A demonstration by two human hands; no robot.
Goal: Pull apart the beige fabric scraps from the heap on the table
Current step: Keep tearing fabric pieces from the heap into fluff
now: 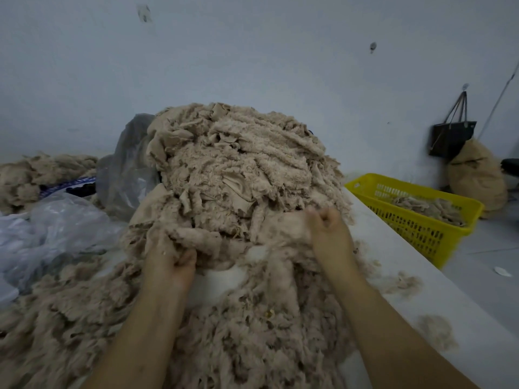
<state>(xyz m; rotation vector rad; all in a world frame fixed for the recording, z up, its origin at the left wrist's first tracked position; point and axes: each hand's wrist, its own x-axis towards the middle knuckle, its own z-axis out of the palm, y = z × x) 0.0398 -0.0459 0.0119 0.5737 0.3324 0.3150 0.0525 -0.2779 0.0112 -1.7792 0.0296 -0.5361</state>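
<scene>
Heap (pixel 241 169) of beige fabric scraps sits on the table (pixel 427 293), tall and tangled. Left hand (pixel 171 262) is at the heap's near-left foot, fingers curled into a fuzzy scrap (pixel 252 242). Right hand (pixel 328 228) is at the heap's near-right foot, closed like a fist on what looks like the same scrap's other end; somewhat blurred. The scrap spans between both hands, touching the heap's base. Judged step: separating pull in hand, piece not yet free. Next move likely calls for drawing the hands apart and toward the body without toppling the heap; tangled neighbours may drag along. Loose fluff (pixel 252 338) lies in front of the heap. Yellow basket (pixel 415 228), right of the heap, holds some scraps. Clear plastic bags (pixel 56 234) to its left.
</scene>
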